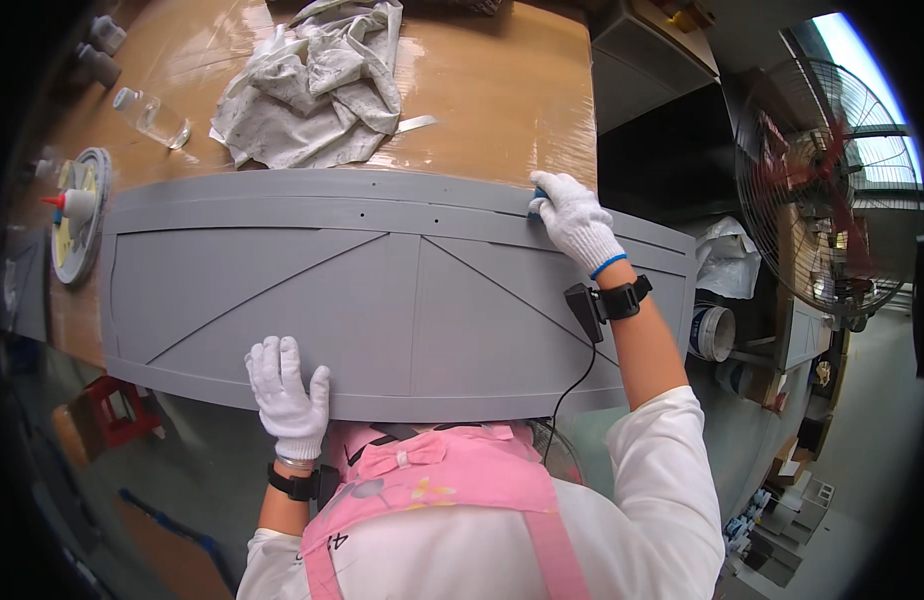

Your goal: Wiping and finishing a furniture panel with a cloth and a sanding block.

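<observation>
A long grey panel (282,290) with grooved diagonal lines lies on the table in front of me. My left hand (287,392), in a white knit glove, rests flat with fingers stretched on the panel near its front edge. Toward the panel's far right edge, my gloved right hand (574,215) is closed round a small blue block (535,202). Most of that block is hidden under the fingers, so its exact kind does not show. Two small dark holes are visible in the panel's far strip.
Behind the panel, a stained white cloth (317,95) lies crumpled on the film-covered brown tabletop (482,90). At the left are a clear bottle (154,118) and a red-tipped glue bottle (79,205) on a round lid (80,262). A large fan (827,185), white bucket (717,332) and red stool (122,412) stand around.
</observation>
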A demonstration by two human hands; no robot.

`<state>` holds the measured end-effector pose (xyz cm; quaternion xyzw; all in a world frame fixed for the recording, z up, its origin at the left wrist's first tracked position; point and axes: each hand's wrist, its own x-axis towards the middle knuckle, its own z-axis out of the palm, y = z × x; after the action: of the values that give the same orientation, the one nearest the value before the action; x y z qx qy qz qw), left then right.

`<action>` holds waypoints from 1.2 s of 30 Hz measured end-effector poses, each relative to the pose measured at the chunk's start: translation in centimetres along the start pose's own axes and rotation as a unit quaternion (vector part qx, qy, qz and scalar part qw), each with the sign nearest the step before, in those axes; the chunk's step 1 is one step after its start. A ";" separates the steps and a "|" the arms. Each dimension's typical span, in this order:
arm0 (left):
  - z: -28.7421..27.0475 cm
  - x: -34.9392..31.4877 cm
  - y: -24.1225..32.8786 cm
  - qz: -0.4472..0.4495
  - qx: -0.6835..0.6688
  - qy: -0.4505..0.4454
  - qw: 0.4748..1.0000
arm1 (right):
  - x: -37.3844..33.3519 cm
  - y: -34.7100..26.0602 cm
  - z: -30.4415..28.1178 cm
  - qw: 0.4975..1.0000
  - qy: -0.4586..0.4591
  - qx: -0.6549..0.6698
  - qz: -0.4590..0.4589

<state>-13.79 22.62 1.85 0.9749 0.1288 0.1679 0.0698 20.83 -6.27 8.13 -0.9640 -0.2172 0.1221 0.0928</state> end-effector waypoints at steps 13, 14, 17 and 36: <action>1.4 0.0 7.7 0.034 -0.065 -0.014 0.997 | -1.7 6.7 -1.1 0.995 -0.024 -0.095 0.003; 1.5 0.2 7.8 0.040 -0.071 -0.016 0.997 | -1.7 7.2 -1.0 0.997 -0.007 -0.070 -0.004; 1.6 0.8 8.3 0.058 -0.079 -0.027 0.995 | -1.7 5.3 -0.9 0.998 0.052 0.022 -0.038; 3.0 0.2 10.1 0.028 -0.024 -0.042 0.998 | -4.4 13.5 -2.2 1.000 0.016 0.010 -0.021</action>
<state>-10.27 12.77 0.93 0.9824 0.0945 0.1313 0.0935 22.94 -20.45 7.95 -0.9601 -0.2346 0.1070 0.1080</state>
